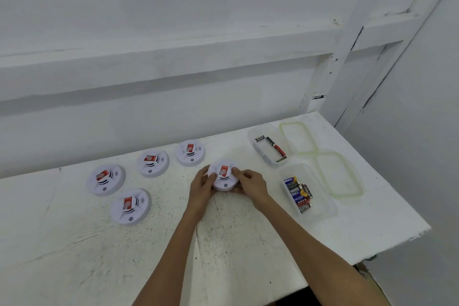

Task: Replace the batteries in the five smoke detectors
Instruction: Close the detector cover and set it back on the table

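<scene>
Five smoke detectors, faces up, on a white table (74, 243). Held detector (223, 176) at centre, on or just above the tabletop; cannot tell which. Gripped from both sides: left hand (202, 186) curled round its left edge, right hand (250, 185) pinching its right edge, thumbs and fingertips on the rim, nothing else held.

Step in hand, by judgement: opening this unit to reach its battery bay. Best done by bracing the base with one hand and turning the cover with the other, with even force to spare the catches. Failing that, flip it first, since no bay shows from above.

Second detector (190, 152), third detector (153, 163), fourth detector (106, 179) and fifth detector (131, 206) to the left, clear of both forearms.

To the right, two clear open boxes. Far box (255, 154) with a few loose batteries (275, 149). Near box (325, 206) with stacked batteries (298, 194). Fresh or spent, not evident. Two green-rimmed lids, far lid (282, 131) and near lid (357, 189), beside the boxes.

Nothing between held detector and boxes. Near box close to the right wrist, so worth minding on any reach.
</scene>
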{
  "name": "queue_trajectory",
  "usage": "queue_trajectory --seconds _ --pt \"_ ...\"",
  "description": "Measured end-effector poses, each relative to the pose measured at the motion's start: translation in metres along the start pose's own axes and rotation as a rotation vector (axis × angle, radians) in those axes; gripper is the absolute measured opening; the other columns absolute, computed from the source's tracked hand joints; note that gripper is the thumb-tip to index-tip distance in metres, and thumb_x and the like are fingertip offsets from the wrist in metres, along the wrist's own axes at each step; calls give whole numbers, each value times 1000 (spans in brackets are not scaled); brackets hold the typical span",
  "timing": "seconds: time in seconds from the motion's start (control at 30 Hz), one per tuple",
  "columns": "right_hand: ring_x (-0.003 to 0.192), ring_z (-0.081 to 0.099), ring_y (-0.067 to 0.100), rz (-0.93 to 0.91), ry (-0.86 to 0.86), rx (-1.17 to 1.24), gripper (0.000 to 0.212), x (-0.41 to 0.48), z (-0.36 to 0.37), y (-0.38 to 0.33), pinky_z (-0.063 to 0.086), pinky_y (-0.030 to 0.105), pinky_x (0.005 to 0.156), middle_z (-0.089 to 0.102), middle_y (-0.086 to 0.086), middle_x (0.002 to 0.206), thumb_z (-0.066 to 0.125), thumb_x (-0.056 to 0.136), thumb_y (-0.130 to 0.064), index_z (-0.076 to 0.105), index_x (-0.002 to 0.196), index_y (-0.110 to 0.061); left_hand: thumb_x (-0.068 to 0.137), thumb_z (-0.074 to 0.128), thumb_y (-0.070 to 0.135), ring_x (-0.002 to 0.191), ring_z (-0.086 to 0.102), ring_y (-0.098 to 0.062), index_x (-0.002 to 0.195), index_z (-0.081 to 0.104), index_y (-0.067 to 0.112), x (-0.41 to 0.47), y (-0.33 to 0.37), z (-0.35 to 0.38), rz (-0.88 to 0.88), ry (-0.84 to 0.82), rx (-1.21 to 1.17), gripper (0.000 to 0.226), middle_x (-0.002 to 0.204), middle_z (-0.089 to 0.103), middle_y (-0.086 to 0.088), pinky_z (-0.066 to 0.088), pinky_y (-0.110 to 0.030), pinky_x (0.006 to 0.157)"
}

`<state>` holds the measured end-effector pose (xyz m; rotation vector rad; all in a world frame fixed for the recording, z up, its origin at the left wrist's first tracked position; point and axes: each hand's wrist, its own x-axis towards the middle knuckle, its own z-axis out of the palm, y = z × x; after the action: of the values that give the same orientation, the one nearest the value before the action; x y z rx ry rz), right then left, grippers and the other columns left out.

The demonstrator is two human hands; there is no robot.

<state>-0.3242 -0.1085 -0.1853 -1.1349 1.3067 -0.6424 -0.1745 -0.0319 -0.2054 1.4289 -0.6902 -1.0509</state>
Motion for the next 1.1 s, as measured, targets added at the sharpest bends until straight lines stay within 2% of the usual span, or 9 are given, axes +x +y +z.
queue_trajectory --seconds 0.1,0.27,0.43,0.73,0.8,0.87,0.93,1.0,1.1 --pt "73 76 19 10 -31 -37 37 3 22 -1 64 36 74 76 7 91 72 88 -45 74 97 -9 102 65 25 111 72 -21 132 61 14 0 -4 -18 -35 135 -2 32 126 72 -9 59 -41 98" --pt "67 75 22 3 -84 -82 37 -2 57 -8 63 40 74 75 6 91 74 88 -41 70 104 -8 104 62 24 112 71 -17 131 66 14 -19 0 -41 84 308 98 30 123 74 -1 57 -36 98" --pt "65 75 21 -7 -149 -131 29 -11 84 -6 62 42 79 76 3 75 77 83 -42 74 90 -14 108 53 29 114 64 -1 140 63 22 -44 -3 -55 186 471 187 34 129 69 12 50 -15 92" --pt "62 73 10 -38 -87 -192 30 -24 92 -4 59 27 79 76 -4 69 76 80 -52 81 87 -23 112 42 27 105 67 0 126 62 25 -41 -17 -62 296 510 352 25 114 71 12 55 -16 84" --pt "63 73 8 -47 -66 -206 32 -26 94 -3 57 25 78 75 -5 67 75 80 -55 81 89 -25 113 40 28 109 66 0 129 60 27 -40 -20 -65 284 502 366 26 119 70 14 55 -16 89" --pt "63 72 6 -44 -40 -215 33 -29 95 -2 53 21 72 75 -4 67 74 81 -55 81 90 -25 113 37 29 129 61 -13 142 57 19 -35 -25 -67 243 498 400 37 141 64 0 52 -32 107" --pt "60 71 7 -42 -19 -181 31 -30 93 -2 52 20 69 75 -3 66 76 80 -52 81 88 -23 113 35 29 151 38 -24 154 47 11 -31 -28 -67 179 493 461 46 161 44 -10 36 -41 122" --pt "60 72 10 -34 -3 -138 29 -29 92 -1 59 26 74 74 -1 64 80 78 -47 81 84 -19 113 35 28 157 27 -25 156 43 8 -30 -30 -64 156 491 509 48 165 36 -13 29 -41 125" --pt "62 73 12 -20 23 -135 31 -27 92 1 61 34 79 74 -2 62 83 76 -45 76 81 -15 113 35 25 156 28 -26 155 44 5 -30 -32 -62 169 501 531 48 163 40 -14 30 -42 125"
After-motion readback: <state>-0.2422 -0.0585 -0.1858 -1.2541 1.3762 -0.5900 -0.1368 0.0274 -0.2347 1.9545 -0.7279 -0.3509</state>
